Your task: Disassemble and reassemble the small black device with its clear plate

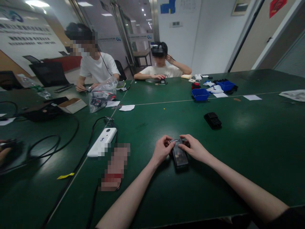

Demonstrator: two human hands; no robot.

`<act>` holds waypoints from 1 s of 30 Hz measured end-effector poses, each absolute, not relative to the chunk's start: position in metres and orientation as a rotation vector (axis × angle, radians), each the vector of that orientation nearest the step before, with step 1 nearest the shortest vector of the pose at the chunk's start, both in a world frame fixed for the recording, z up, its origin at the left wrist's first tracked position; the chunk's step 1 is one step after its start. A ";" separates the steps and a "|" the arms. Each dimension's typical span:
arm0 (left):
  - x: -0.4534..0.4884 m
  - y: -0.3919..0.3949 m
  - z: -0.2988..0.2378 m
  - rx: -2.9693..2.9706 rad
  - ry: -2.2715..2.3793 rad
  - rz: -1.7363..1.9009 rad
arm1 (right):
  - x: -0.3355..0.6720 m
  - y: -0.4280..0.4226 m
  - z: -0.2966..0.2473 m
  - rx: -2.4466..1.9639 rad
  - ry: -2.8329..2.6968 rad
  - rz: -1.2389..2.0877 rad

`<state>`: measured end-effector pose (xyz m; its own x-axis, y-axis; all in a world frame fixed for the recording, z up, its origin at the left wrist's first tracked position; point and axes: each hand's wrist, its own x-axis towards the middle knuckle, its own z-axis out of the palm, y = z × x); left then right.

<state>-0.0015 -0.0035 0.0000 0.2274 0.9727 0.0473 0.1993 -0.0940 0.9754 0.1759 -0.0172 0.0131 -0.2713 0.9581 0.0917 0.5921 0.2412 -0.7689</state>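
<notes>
A small dark oblong box with a smoky, see-through top (180,156) is on the green table in front of me. My left hand (163,147) grips its far left corner, thumb on the top face and fingers curled at the edge. From the other side, my right hand (191,146) pinches the far right corner, its thumb also on top. Vague shapes show through the cover, too dim to name. Beyond my right hand lies a black folded item, perhaps a pouch (213,120), touched by neither hand.
Left of my forearm are a white power bank marked 5 (103,142), a blurred-out pinkish slab (116,165) and black cables (78,162). Farther back are a clear bag (103,93), an open carton (72,105) and a blue tray (200,94). Two people sit across the table.
</notes>
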 end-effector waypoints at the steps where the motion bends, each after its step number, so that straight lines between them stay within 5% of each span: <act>1: -0.001 -0.003 0.000 1.501 1.156 0.990 | 0.176 -0.017 0.012 -1.437 -1.956 0.859; 17: 0.003 -0.004 0.004 1.312 1.069 1.051 | 0.170 -0.017 0.004 -1.259 -1.753 1.124; 30: 0.002 -0.005 0.004 1.239 1.028 1.019 | 0.267 -0.027 0.024 -1.973 -2.099 -0.348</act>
<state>0.0016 -0.0047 0.0042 0.2337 0.9711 -0.0479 -0.0393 0.0587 0.9975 0.2668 -0.0273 0.0243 -0.0601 0.9412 0.3326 0.9981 0.0604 0.0094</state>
